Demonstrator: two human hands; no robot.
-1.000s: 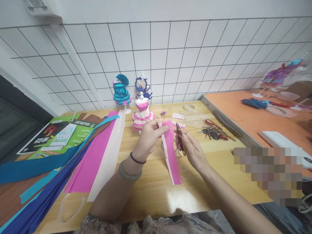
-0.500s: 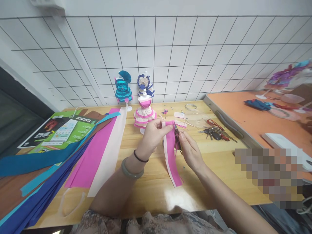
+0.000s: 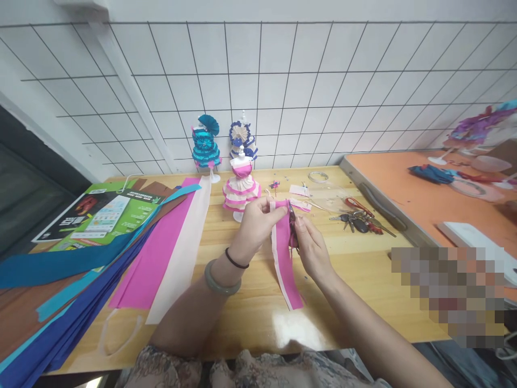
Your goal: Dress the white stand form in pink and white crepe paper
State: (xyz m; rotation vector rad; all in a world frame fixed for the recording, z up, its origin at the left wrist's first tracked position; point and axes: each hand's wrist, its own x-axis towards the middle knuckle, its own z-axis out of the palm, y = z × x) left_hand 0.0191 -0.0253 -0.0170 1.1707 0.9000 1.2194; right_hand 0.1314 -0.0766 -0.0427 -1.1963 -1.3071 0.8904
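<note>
My left hand (image 3: 255, 226) pinches the top end of a long pink paper strip with a pale border (image 3: 286, 264), holding it up over the wooden table (image 3: 242, 302). My right hand (image 3: 309, 247) is closed on small scissors (image 3: 291, 215), whose tip meets the strip's top right edge. The strip's lower end trails down onto the table. Just behind my hands stands a small mannequin in a pink and white paper dress (image 3: 241, 186).
Long sheets of pink, white, blue and brown paper (image 3: 161, 253) and a green booklet (image 3: 103, 213) lie on the left. Two blue paper-dress mannequins (image 3: 205, 145) stand by the grid wall. Keys and red scissors (image 3: 357, 218) lie right of my hands; an orange table (image 3: 424, 194) adjoins.
My right hand has brought the scissors up and left to the strip's top edge. My left hand has kept its pinch, and the view has shifted a little.
</note>
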